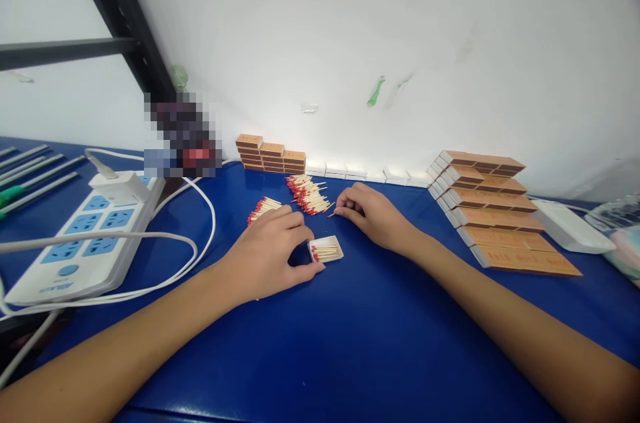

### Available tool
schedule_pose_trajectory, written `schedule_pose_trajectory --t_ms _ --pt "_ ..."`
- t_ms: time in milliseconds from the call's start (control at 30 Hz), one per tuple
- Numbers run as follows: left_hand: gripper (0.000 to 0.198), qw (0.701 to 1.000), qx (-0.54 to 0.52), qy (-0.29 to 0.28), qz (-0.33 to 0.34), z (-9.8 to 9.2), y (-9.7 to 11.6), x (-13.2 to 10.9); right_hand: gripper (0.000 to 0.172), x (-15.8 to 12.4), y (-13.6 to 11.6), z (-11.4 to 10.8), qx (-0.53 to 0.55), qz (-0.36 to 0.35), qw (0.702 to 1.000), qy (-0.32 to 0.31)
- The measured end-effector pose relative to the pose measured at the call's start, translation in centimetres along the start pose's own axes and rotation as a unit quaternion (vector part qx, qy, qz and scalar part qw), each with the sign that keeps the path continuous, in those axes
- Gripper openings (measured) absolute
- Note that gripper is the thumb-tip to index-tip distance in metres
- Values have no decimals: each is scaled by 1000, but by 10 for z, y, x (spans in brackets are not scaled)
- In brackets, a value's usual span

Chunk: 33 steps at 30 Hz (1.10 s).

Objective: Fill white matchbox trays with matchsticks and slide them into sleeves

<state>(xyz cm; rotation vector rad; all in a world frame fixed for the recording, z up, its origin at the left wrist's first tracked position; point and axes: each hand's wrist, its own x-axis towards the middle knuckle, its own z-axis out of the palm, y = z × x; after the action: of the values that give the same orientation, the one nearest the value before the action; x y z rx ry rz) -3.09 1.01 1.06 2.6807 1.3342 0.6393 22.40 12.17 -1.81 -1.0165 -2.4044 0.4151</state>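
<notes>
My left hand (pixel 273 253) grips the left end of a small white matchbox tray (pixel 341 246) between thumb and fingers. Several red-tipped matches (pixel 327 252) lie inside the tray. Just beyond, my right hand (pixel 373 213) pinches a single match (pixel 332 214) between thumb and forefinger, its red head pointing left. That match is beside a loose pile of matches (pixel 307 195) on the blue table (pixel 390 336). Behind my left hand lies a second pile of matches (pixel 263 208), partly hidden by my fingers.
Stacked brown matchboxes (pixel 273 155) and a row of white trays (pixel 355 172) line the wall. Stepped matchbox covers (pixel 500 218) stand at right, near a white box (pixel 573 226). At left are a power strip (pixel 145 216), white cables (pixel 214 210) and metal rods (pixel 43 191).
</notes>
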Motion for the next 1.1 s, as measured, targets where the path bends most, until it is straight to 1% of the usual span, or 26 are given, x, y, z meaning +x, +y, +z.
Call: schedule_pose_trajectory --t_ms 133,233,333,533,667,733,900,1000,1100 --pt "27 1000 2 1 1 1 0 0 13 2 -1 4 4 -7 1000 18" --pt "27 1000 1 2 0 1 0 -1 9 2 1 3 1 -11 1000 9" --pt "28 1000 4 -1 -1 0 -1 0 10 0 1 0 1 -16 1000 -7" --pt "28 1000 6 1 -4 0 -3 0 16 -8 -13 -9 -9 -33 999 -38" --pt "28 1000 6 -3 -9 0 -4 1 13 -12 -21 -13 -19 -52 998 -38" --pt "29 1000 6 -3 -10 0 -4 0 11 -13 -20 -17 -5 -46 998 -51" --pt "28 1000 8 -2 -5 -1 -3 0 14 -16 -12 -29 45 -17 990 -131" --pt "28 1000 7 0 -6 -1 -3 1 16 -17 -11 -29 33 -6 990 -134" --pt "28 1000 8 2 -7 0 -4 1 20 -17 -14 -26 16 -14 992 -126"
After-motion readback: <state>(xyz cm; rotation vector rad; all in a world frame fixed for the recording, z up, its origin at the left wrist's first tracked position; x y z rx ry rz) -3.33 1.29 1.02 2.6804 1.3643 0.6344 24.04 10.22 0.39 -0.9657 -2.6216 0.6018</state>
